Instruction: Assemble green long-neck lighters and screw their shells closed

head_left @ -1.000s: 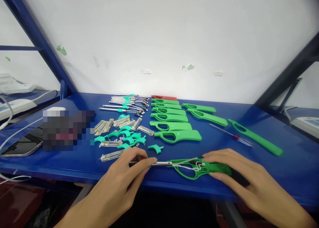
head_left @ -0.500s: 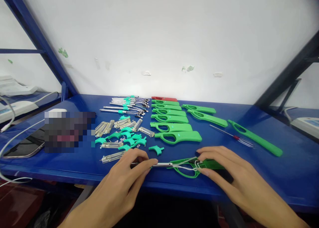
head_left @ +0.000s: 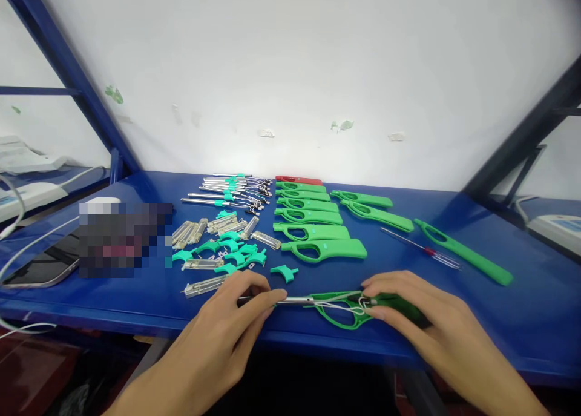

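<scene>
My left hand (head_left: 227, 322) is closed around a thin metal lighter tube (head_left: 297, 300), whose right end sticks out past the thumb. White wires (head_left: 338, 306) run from that end to a small black igniter (head_left: 367, 302). Thumb and fingertips of my right hand (head_left: 422, 319) pinch the igniter. Beneath the wires a green lighter shell half (head_left: 348, 326) lies at the table's front, its trigger loop showing and its handle partly hidden under my right hand. Just beyond the tube lies a loose teal trigger (head_left: 284, 274).
Behind my hands lie green shells (head_left: 336, 250) in a column, a red shell (head_left: 299, 180), metal tubes with wires (head_left: 204, 203), clear fuel tanks (head_left: 204, 287) and teal triggers (head_left: 236, 257). A red-collared screwdriver-like tool (head_left: 429, 252) rests right; a phone (head_left: 43, 264) lies left.
My right hand has shifted slightly right with the igniter, drawing the white wires a little further along the shell. The left hand and tube have stayed in place.
</scene>
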The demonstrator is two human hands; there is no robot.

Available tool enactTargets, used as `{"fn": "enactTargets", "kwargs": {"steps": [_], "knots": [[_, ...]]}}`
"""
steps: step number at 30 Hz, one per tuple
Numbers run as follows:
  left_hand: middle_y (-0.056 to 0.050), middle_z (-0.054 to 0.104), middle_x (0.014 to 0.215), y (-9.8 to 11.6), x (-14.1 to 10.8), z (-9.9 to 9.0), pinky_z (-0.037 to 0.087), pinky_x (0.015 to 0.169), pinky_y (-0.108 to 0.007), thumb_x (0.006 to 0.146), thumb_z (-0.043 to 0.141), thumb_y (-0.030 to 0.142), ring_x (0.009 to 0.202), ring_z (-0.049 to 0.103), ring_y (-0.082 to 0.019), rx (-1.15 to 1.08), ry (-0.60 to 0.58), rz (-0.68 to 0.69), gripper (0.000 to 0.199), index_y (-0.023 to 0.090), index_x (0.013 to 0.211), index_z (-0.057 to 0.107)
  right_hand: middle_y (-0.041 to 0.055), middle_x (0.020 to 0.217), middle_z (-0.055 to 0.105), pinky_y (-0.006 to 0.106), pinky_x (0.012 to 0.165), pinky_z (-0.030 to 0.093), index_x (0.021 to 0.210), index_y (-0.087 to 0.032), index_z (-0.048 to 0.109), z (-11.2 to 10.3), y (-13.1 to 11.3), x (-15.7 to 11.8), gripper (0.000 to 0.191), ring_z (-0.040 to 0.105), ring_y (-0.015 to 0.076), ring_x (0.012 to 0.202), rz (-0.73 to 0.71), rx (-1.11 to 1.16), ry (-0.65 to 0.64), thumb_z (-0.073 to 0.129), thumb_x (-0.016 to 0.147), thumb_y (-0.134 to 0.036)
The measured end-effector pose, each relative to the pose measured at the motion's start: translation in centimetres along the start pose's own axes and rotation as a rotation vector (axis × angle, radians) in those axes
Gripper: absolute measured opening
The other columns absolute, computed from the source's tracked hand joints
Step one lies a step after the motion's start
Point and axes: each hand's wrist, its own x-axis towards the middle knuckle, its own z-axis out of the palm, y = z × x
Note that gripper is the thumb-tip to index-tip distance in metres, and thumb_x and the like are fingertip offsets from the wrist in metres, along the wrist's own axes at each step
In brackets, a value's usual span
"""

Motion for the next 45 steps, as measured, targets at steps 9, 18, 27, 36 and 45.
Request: {"fn": "enactTargets", "kwargs": {"steps": [9, 18, 27, 36, 45], "knots": [[-0.006, 0.062, 0.128, 0.23, 0.34, -0.20, 0.057, 0.091, -0.029, 0.117, 0.043, 0.010, 0.112, 0.067, -0.018, 0.001, 0.023, 0.029, 0.041, 0.031, 0.147, 0.062, 0.0023, 0.121, 0.083, 0.038, 0.094, 0.066, 0.105, -0.035, 0.080, -0.10, 0.04, -0.02, 0.024, 0.080, 0.0266, 0.111, 0.031, -0.014, -0.023, 0.071, 0.106, -0.057], [-0.007, 0.061, 0.131, 0.24, 0.09, -0.16, 0.059, 0.093, -0.031, 0.118, 0.042, 0.011, 0.114, 0.067, -0.019, 0.015, 0.005, -0.009, 0.042, 0.033, 0.147, 0.062, 0.0042, 0.120, 0.083, 0.037, 0.091, 0.067, 0.106, -0.033, 0.079, -0.10, 0.08, 0.00, 0.026, 0.080, 0.0274, 0.108, 0.044, 0.003, -0.020, 0.071, 0.105, -0.058], [-0.008, 0.062, 0.129, 0.15, 0.10, -0.18, 0.059, 0.093, -0.031, 0.117, 0.043, 0.010, 0.113, 0.067, -0.019, 0.023, 0.014, 0.021, 0.041, 0.031, 0.146, 0.062, 0.0039, 0.118, 0.083, 0.037, 0.090, 0.067, 0.104, -0.033, 0.079, -0.15, -0.30, 0.21, 0.027, 0.081, 0.0267, 0.107, 0.030, -0.007, -0.029, 0.070, 0.105, -0.059], [-0.008, 0.063, 0.129, 0.08, 0.14, -0.12, 0.058, 0.093, -0.031, 0.117, 0.043, 0.010, 0.113, 0.067, -0.020, 0.024, 0.025, 0.033, 0.041, 0.030, 0.147, 0.063, 0.0039, 0.122, 0.082, 0.038, 0.093, 0.066, 0.106, -0.034, 0.079, -0.29, -0.37, 0.28, 0.027, 0.080, 0.0270, 0.111, 0.029, -0.002, -0.047, 0.068, 0.106, -0.059], [-0.007, 0.060, 0.133, 0.03, 0.02, -0.05, 0.058, 0.095, -0.031, 0.116, 0.044, 0.009, 0.116, 0.066, -0.019, 0.023, 0.015, 0.023, 0.044, 0.031, 0.151, 0.061, 0.0011, 0.118, 0.082, 0.034, 0.090, 0.064, 0.103, -0.034, 0.076, -0.31, -0.45, 0.30, 0.025, 0.080, 0.0240, 0.107, 0.017, 0.011, -0.049, 0.069, 0.106, -0.058]]}}
